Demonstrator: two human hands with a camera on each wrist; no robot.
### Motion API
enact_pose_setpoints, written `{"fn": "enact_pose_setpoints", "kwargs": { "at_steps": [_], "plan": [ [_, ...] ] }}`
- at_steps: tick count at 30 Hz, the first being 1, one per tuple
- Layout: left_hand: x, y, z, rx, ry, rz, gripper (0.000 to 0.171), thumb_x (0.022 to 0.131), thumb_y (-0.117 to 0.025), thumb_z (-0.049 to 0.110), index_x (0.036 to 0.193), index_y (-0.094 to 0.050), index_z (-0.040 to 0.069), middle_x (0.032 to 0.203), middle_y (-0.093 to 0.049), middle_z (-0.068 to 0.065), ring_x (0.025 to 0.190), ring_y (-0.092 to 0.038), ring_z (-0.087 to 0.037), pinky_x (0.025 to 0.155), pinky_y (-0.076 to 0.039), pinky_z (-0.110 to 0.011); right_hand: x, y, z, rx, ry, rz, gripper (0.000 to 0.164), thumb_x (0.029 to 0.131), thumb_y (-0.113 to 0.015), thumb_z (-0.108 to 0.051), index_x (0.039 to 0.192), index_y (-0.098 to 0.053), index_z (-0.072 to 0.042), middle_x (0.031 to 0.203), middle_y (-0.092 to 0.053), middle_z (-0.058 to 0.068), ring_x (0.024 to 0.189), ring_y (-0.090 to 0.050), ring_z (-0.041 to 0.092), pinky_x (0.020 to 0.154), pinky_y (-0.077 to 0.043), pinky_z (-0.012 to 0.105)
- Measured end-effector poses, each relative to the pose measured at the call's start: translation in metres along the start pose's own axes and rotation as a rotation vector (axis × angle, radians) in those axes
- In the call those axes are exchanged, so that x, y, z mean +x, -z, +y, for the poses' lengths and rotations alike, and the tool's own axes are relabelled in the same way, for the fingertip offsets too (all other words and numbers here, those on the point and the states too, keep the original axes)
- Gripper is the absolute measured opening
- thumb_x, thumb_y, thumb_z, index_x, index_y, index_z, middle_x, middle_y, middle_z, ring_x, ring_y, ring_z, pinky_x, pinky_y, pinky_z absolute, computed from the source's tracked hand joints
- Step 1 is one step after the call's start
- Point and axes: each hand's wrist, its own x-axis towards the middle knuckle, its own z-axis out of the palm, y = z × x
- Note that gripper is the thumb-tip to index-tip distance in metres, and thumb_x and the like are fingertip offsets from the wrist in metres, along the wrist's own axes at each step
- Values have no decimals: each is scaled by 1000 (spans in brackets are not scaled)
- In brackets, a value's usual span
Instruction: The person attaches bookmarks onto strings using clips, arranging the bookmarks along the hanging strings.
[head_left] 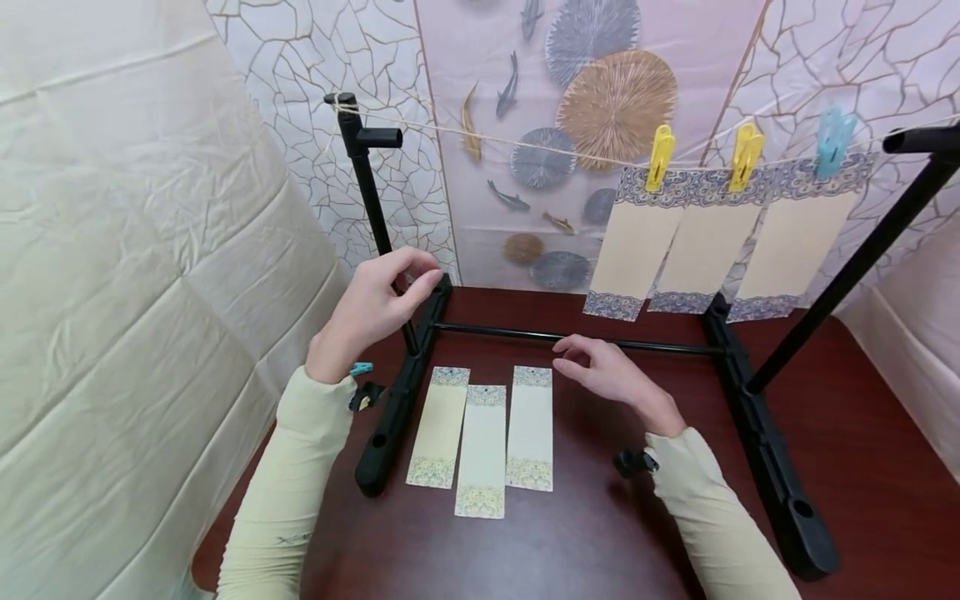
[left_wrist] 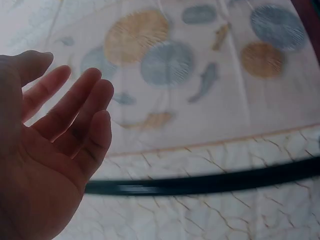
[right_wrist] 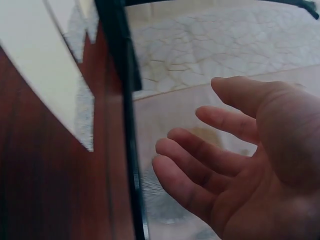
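Note:
My left hand [head_left: 378, 292] is raised in front of the stand's left post [head_left: 367, 192], fingers loosely bent and holding nothing; the left wrist view shows its palm empty. Lower down, my right hand [head_left: 603, 369] hovers beside the top of the right white card [head_left: 531, 429], also with nothing between its relaxed fingers. A middle card [head_left: 482, 450] and a cream left card [head_left: 441, 429] lie alongside it on the table. All have patterned ends. Three patterned cards, one of them the leftmost hanging card [head_left: 633, 250], hang from the string [head_left: 487, 137].
Two yellow clothespins, including the left one [head_left: 660, 158], and a blue clothespin [head_left: 834, 143] grip the hanging cards. A small blue clip [head_left: 362, 367] lies by my left wrist. The black stand's crossbar [head_left: 510, 333] runs behind the table cards; its right foot [head_left: 780, 475] stands right.

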Motion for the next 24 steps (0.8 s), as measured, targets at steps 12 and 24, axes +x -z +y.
{"fn": "enact_pose_setpoints", "kwargs": {
  "at_steps": [12, 24],
  "plan": [
    [-65, 4, -58, 96, 258, -50, 21, 98, -60, 29, 109, -65, 12, 102, -71, -6, 79, -61, -17, 73, -50, -39, 21, -20, 15, -31, -43, -100, 38, 96, -63, -30, 124, -60, -4, 106, -66, 13, 90, -62, 22, 77, -51, 38],
    [-129, 4, -116, 163, 599, -216, 35, 98, -57, 39, 119, -61, 11, 110, -69, -12, 91, -63, -24, 79, -50, -41, 34, -36, 20, -182, -122, -162, 50, 94, -64, -38, 131, -54, -6, 130, -51, 20, 120, -42, 36, 93, -45, 50]
  ]
}}
